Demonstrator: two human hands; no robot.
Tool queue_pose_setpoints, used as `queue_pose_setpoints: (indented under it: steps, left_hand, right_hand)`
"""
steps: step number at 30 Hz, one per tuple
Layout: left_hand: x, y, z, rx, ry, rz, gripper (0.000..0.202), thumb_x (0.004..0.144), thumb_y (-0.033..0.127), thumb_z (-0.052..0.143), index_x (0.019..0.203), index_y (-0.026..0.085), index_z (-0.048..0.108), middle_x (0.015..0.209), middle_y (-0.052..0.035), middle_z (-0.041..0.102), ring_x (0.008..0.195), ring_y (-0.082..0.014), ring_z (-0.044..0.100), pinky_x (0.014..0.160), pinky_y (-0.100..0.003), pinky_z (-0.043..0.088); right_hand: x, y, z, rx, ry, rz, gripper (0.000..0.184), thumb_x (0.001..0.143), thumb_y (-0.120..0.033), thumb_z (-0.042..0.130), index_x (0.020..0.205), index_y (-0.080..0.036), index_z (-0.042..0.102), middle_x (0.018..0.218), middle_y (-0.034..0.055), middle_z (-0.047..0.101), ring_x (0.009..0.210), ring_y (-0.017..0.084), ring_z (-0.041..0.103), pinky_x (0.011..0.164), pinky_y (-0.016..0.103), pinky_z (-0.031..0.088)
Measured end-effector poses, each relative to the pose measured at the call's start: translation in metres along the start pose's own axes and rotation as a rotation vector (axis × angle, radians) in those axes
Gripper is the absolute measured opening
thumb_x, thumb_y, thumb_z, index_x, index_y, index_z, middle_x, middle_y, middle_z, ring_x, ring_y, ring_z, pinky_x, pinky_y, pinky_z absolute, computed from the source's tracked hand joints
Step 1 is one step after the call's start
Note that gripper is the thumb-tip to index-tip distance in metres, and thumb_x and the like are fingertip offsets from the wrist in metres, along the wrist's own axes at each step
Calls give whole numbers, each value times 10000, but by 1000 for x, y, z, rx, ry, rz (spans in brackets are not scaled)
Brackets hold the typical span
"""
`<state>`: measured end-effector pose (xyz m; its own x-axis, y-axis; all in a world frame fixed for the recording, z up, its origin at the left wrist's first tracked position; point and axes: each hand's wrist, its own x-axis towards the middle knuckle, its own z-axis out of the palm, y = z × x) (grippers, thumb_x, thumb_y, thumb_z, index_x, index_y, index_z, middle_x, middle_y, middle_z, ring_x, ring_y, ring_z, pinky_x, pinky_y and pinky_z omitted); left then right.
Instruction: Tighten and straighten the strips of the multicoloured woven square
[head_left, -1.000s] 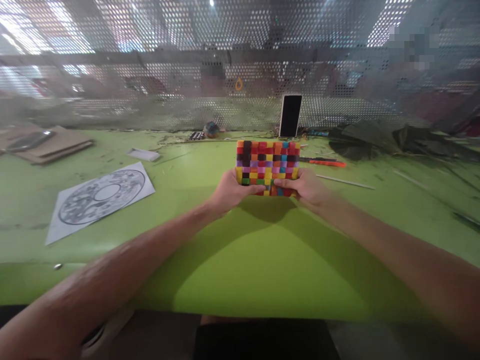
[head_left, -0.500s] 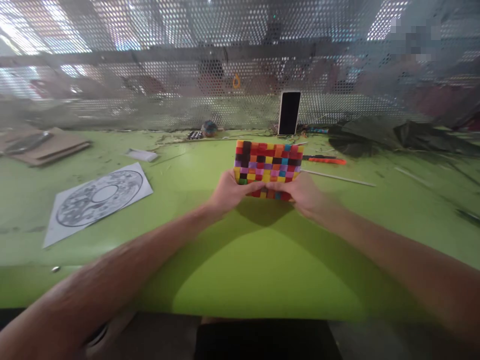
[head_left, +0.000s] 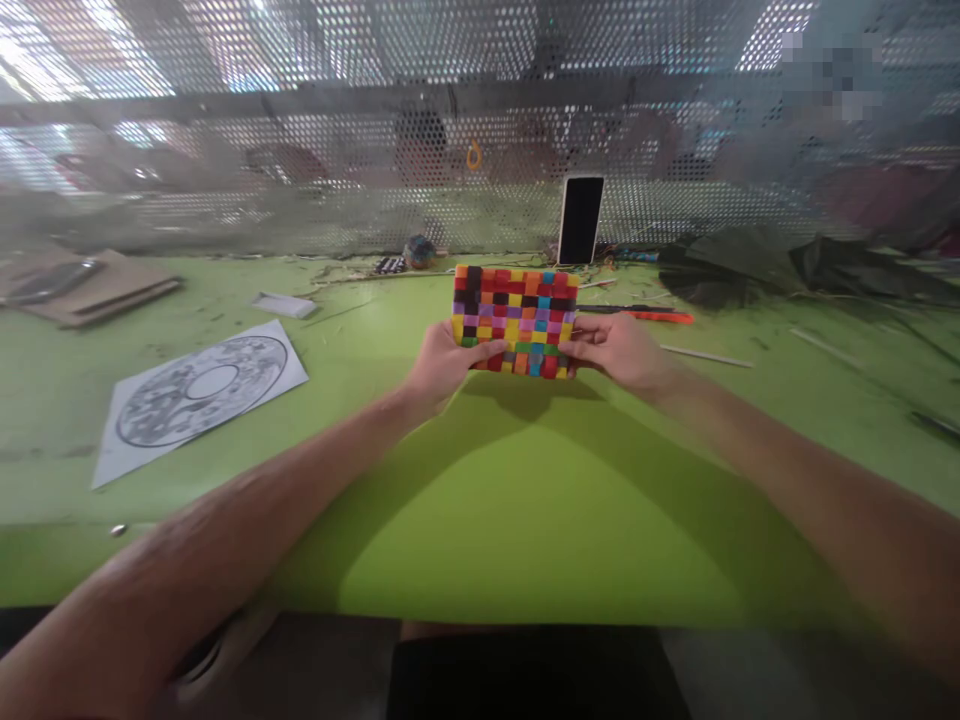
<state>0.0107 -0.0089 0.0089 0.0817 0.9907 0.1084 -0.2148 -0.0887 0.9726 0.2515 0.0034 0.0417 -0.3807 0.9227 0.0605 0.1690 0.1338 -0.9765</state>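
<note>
A multicoloured woven pouch (head_left: 516,312), or a flat piece of checkered weave, is held up over the green table with its broad face toward me. My left hand (head_left: 444,358) grips its lower left corner, thumb across the front and fingers hidden behind. At the lower right edge, my right hand (head_left: 611,350) pinches it between thumb and fingers. Just behind the weave on the right lies a cutter knife (head_left: 660,315) with an orange handle. Whether the piece has an opening cannot be seen.
A phone (head_left: 581,220) leans against the perforated metal screen (head_left: 337,180). Left on the table (head_left: 525,540) lie a printed sheet (head_left: 202,390), brown cardboard (head_left: 112,285) and a small white piece (head_left: 285,304). A thin white strip (head_left: 709,355) and dark leaves (head_left: 720,270) are on the right.
The weave has shifted slightly left and up with my left hand. My right thumb has slid from the middle of the lower edge out to the right side.
</note>
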Motion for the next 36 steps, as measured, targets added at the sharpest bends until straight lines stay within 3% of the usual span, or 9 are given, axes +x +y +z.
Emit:
queue_pose_setpoints:
  steps: [8,12,17,22,27,32,36]
  left_hand:
    - [-4,4,1,-29,-14,10,409,660,242,929,1015,140,753,1059,-101,781,968,-258,754,949,-461,615]
    - [-7,8,4,-3,-16,-11,360,666,234,924,972,147,758,1064,-95,780,980,-251,750,946,-442,616]
    - [-6,4,5,0,-69,-53,403,689,281,914,1035,148,755,1093,-110,775,986,-249,751,951,-442,611]
    - [-8,-2,5,122,-81,-66,451,689,359,911,1062,161,752,1088,-110,778,967,-250,754,951,-449,606]
    - [-10,-2,6,124,-48,-44,465,649,341,934,1040,165,755,1063,-106,782,940,-252,758,928,-448,613]
    - [-14,3,10,124,-85,-25,407,677,314,919,1013,146,763,1017,-116,784,912,-257,758,912,-461,615]
    - [-17,8,15,57,-94,-5,358,680,255,914,984,142,763,1031,-108,783,916,-247,756,909,-447,618]
  right_hand:
    - [-1,8,14,-24,170,-78,349,675,-425,897,907,-192,778,937,91,779,773,222,714,724,396,610]
    - [-1,10,21,30,214,-79,363,639,-414,919,892,-208,763,985,85,784,856,240,725,813,421,619]
    - [3,15,22,144,167,-92,427,608,-341,938,964,-211,742,1093,68,776,980,248,731,960,471,599]
    - [3,19,26,358,100,51,382,648,-238,909,981,-213,725,1069,80,780,961,243,750,889,430,639]
    - [-1,20,29,306,67,101,304,670,-292,911,924,-218,761,1043,80,790,958,248,752,930,451,626]
    - [-4,15,30,181,100,96,338,628,-353,943,893,-223,777,1043,83,790,931,267,753,934,497,620]
    - [-6,16,35,228,134,71,390,591,-334,958,911,-215,768,1050,88,787,931,269,758,926,485,622]
